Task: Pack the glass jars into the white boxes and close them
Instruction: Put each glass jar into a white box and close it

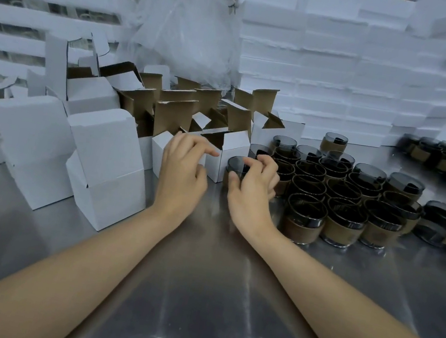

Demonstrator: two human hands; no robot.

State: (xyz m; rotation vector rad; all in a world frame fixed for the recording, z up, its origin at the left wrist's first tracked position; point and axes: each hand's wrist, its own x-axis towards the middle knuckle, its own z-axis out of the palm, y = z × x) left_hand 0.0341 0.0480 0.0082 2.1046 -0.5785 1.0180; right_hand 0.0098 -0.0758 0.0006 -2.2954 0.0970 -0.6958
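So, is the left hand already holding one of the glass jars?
No, the left hand hovers with loose fingers in front of an open white box, while the right hand curls around a glass jar.

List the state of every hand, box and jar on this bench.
Left hand: open, fingers curled, holding nothing.
Right hand: fingers closing around a jar.
Open boxes: flaps up.
Closed boxes: shut, upright.
Jars: upright, unboxed, clustered.
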